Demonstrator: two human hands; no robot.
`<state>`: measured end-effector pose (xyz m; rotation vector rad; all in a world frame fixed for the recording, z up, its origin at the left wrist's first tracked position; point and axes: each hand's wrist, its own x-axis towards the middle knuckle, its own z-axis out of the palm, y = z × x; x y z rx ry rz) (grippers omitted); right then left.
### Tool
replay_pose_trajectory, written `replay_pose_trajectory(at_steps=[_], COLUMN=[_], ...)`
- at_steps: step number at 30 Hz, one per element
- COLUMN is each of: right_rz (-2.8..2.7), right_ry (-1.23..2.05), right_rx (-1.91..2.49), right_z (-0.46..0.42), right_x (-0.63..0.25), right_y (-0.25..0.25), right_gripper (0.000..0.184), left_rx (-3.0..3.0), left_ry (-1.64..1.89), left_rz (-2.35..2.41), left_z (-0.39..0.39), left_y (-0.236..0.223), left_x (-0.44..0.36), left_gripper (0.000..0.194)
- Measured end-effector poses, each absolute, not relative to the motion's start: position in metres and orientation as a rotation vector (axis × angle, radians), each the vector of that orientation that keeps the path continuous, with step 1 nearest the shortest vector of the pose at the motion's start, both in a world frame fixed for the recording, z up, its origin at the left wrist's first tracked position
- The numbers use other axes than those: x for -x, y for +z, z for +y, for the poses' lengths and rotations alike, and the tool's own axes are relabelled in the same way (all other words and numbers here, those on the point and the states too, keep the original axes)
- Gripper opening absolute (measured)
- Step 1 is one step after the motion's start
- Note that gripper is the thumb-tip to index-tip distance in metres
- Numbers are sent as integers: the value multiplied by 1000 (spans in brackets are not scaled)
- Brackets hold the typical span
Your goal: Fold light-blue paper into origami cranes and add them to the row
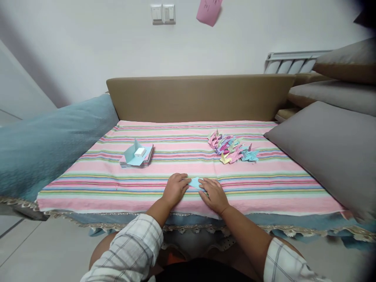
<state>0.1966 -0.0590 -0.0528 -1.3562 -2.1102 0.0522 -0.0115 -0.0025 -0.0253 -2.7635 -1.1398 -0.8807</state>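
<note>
A small light-blue piece of folded paper [195, 182] lies on the striped cloth in front of me, pointed in outline. My left hand [175, 188] holds its left end down, fingertips curled onto the edge. From the other side, my right hand [215, 195] holds the right end under its fingertips, with the thumb lower and apart. Fingers cover both ends of the paper, so its full shape is hidden. Beyond my right hand sits a cluster of folded paper cranes [230, 147] in pink, purple, yellow, green and blue.
A stack of square paper sheets [136, 162] stands to the left, its top blue sheet bent up under a small white block [140, 152]. Grey cushions [329, 145] border the right side. A blue-covered armrest [58, 137] is at left, a brown backrest [199, 98] behind.
</note>
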Motion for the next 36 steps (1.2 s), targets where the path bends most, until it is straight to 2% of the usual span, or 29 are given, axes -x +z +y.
replay_pose_trajectory(at_steps=[2, 6, 14, 26, 29, 33, 36], right_rz=[-2107, -2096, -2057, -2094, -2109, -2025, -2025], right_ry=[64, 28, 2, -110, -85, 5, 102], right_rx=[1342, 1343, 1363, 1326, 1317, 1361, 1387], right_z=[-59, -59, -54, -44, -42, -40, -39], right_x=[-198, -198, -197, -188, -189, -191, -193], right_y=[-53, -51, -52, -43, -44, -42, -34], right_gripper=[23, 24, 31, 20, 21, 23, 22], left_rx=[2831, 2862, 2833, 2796, 2833, 2862, 2824], left_ry=[-749, -628, -760, -1025, -1049, -1055, -1128], left_rz=[-944, -810, -929, -1218, -1206, -1107, -1164], left_z=[5, 11, 3, -7, -9, -9, -6], left_y=[-22, -25, -29, -28, -28, -29, -34], left_x=[6, 3, 4, 5, 7, 8, 7], left_gripper=[18, 23, 21, 24, 20, 33, 25])
